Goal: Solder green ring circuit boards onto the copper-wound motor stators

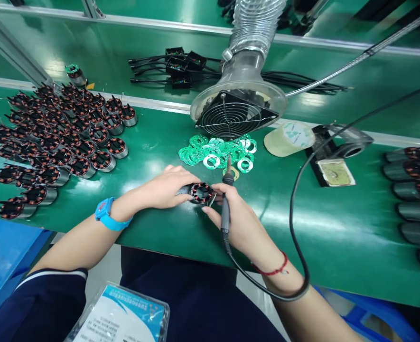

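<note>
At the centre of the frame, just below the middle, my left hand [167,187] is closed over a copper-wound stator [201,192], pinning it to the green bench [338,228] with its winding face turned up, while my right hand [236,221] is wrapped around the soldering iron [226,209] and its fingertips rest at the stator's right edge. The iron's tip points up the frame, past the stator and toward the pile of green ring boards [217,152]; it is not on the windings, and no ring board sits on this stator, so I judge this piece not yet joined. The iron's cable [295,204] loops from my wrist out to the right. Above the pile the fume extractor [236,111] hangs with its grille facing down, and to its right lie a tape roll [290,138] and the iron's stand with its sponge [336,172]. In the left half of the frame a crowded batch of stators [60,137] stands waiting, and a shorter row [412,199] lies along the right edge; I cannot tell from here which group is finished, but with so many boards loose and the left batch that large, I would say most of the work is left
</note>
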The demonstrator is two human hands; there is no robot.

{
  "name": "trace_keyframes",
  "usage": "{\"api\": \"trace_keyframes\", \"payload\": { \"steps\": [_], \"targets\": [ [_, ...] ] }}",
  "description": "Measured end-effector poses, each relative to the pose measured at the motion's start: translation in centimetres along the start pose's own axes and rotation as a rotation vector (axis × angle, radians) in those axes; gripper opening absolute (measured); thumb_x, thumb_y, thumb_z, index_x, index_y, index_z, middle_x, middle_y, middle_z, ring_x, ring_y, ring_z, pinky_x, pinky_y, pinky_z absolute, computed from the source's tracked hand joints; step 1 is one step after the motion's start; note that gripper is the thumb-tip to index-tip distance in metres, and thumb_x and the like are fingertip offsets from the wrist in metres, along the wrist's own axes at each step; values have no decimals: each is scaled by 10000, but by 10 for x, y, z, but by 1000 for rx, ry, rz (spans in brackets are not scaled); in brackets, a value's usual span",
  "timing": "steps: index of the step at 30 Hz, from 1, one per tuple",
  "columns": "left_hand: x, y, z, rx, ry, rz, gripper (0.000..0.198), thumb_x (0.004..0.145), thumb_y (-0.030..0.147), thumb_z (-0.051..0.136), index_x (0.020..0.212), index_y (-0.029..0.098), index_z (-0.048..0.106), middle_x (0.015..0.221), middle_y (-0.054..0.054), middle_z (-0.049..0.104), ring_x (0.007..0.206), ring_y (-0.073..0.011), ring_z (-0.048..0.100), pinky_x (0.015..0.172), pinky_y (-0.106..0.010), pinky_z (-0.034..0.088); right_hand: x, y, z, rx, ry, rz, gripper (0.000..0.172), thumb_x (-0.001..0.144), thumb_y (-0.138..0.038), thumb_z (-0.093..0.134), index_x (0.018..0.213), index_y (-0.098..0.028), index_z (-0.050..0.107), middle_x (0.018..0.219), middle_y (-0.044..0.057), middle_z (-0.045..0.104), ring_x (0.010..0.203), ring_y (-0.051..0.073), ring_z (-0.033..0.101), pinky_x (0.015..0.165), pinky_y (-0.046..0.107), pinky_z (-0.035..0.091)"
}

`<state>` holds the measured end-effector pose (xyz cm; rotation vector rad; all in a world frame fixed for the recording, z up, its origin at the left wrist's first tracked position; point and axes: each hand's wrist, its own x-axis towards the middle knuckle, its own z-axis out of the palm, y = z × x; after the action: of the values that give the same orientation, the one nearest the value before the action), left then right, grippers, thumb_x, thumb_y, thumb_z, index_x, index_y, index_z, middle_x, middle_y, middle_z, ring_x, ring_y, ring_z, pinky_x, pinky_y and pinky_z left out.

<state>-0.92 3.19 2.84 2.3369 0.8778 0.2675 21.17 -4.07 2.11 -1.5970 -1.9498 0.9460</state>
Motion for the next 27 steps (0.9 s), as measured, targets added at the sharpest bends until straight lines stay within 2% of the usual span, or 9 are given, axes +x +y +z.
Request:
{"api": "trace_keyframes", "payload": {
  "steps": [3,6,8,11,13,15,19,22,27],
  "targets": [
    [0,1,-7,-54,-54,-20,258,928,263,517,1160,205,613,1150,-64,678,1104,-245,562,964,-411,369,3,4,-7,22,17,41,507,836,-403,654,1264,-251,429,1012,79,628,930,265,657,826,468,551],
    [2,3,-4,-118,-74,-27,249,957,242,430,1104,178,622,1096,-68,674,1058,-226,582,976,-417,391,9,5,-10,6,95,-15,512,846,-400,645,1282,-247,423,1052,89,620,965,263,643,846,454,540],
    [5,4,4,-129,-16,-45,254,949,203,418,1129,164,591,1121,-90,650,1077,-226,576,980,-410,415,12,3,-9,-65,157,-92,480,857,-361,637,1278,-243,439,1093,99,629,1003,272,628,883,462,524],
    [9,5,19,-98,89,-45,362,910,195,514,1268,148,489,1261,-138,579,1187,-262,526,1018,-428,421,17,-4,-4,-226,229,-227,432,875,-317,619,1271,-231,470,1097,109,646,996,287,605,872,469,519],
    [10,5,25,-77,103,-27,403,908,228,553,1292,146,461,1271,-146,572,1198,-280,521,1028,-449,421,19,-8,1,-316,261,-291,384,895,-292,589,1260,-230,489,1067,107,659,925,282,596,824,466,523],
    [11,5,28,-72,115,-31,362,915,256,558,1254,154,482,1225,-134,594,1164,-282,540,1015,-462,433,21,-10,7,-343,299,-322,339,912,-294,566,1240,-235,505,1040,98,667,876,271,592,800,461,525],
    [8,5,25,-158,175,-37,352,872,176,551,1217,157,485,1220,-129,583,1164,-263,537,1016,-447,444,19,-5,19,-236,426,-284,375,902,-390,592,1233,-235,506,1071,91,668,949,276,615,830,459,535],
    [8,10,22,-226,224,-18,374,826,131,532,1195,158,486,1178,-125,579,1119,-242,544,986,-419,468,12,1,25,-169,430,-227,411,887,-374,604,1260,-234,502,1116,97,663,988,278,621,847,462,536],
    [15,26,31,-74,250,-62,363,866,353,619,1150,150,522,1126,-123,580,1072,-275,540,935,-463,476,4,11,26,-59,356,-207,455,883,-185,491,1330,-267,459,1195,84,645,1044,257,615,874,460,538]
  ]
}}
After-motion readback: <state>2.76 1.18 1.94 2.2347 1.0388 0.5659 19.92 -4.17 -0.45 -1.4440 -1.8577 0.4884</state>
